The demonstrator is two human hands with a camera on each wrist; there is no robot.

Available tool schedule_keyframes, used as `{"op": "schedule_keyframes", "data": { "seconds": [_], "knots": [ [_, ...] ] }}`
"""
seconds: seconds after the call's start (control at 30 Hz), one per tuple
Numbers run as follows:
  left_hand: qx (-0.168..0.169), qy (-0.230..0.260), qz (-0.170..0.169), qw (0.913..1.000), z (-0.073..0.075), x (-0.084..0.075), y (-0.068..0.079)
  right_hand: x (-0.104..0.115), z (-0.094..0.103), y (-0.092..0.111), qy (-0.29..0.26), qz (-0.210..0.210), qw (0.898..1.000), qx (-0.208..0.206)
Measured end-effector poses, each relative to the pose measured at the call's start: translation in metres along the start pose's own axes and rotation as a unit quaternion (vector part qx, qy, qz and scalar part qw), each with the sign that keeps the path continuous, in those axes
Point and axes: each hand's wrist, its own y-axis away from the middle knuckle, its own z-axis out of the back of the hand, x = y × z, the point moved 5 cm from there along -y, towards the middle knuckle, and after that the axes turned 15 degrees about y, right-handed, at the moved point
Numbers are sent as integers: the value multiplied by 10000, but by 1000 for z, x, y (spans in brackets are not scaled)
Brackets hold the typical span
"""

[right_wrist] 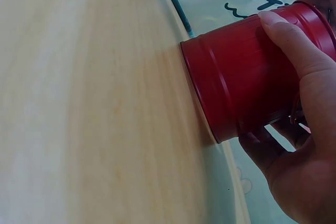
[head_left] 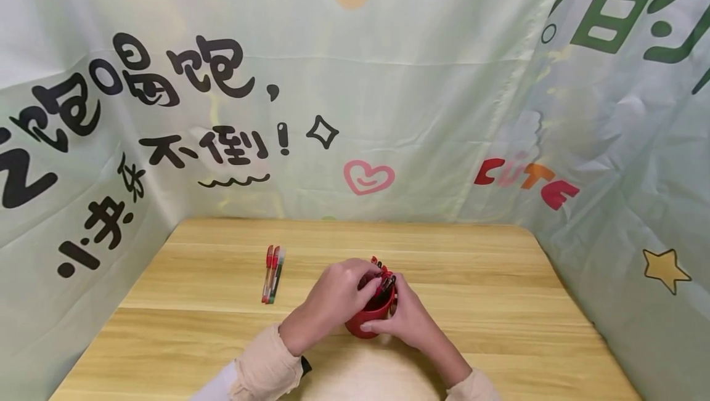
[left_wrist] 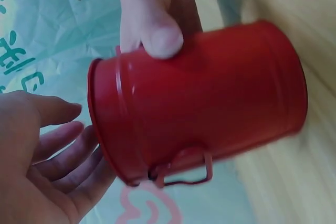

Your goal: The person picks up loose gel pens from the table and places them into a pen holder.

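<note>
A small red metal bucket [head_left: 363, 326] with a wire-like side handle [left_wrist: 207, 167] is in front of me near the middle of the table. My right hand [head_left: 413, 315] grips it from the right, thumb on the near wall, fingers round the other side. Several red and black pens [head_left: 387, 283] stick out of its mouth. From the left, my left hand [head_left: 338, 296] reaches over the rim, its fingertips among the pens. In the left wrist view, its fingers [left_wrist: 63, 156] bend past the rim, tips partly hidden; whether they pinch a pen I cannot tell.
Left of the bucket, two red-capped pens [head_left: 267, 275] and a pen with a green end [head_left: 275, 281] lie side by side on the wooden table [head_left: 471, 265]. A printed cloth [head_left: 432, 111] hangs behind the table and along both sides.
</note>
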Motion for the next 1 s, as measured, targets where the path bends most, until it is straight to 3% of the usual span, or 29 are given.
{"op": "schedule_keyframes", "data": {
  "seconds": [0.3, 0.5, 0.8, 1.0],
  "knots": [
    [-647, -558, -90, 9963, 24, 19, -1, 0, 1, 0, 18, -82, 9999, -78],
    [-889, -876, 70, 9922, 34, 40, 2, -1, 1, -1, 151, -91, 9998, -136],
    [-1100, -900, 665, 9876, 48, 76, 5, -1, 0, -1, 11, -84, 9999, -122],
    [-1023, -919, 1283, 9822, 55, 108, 10, -1, 0, -1, 28, -72, 9999, -136]
  ]
}}
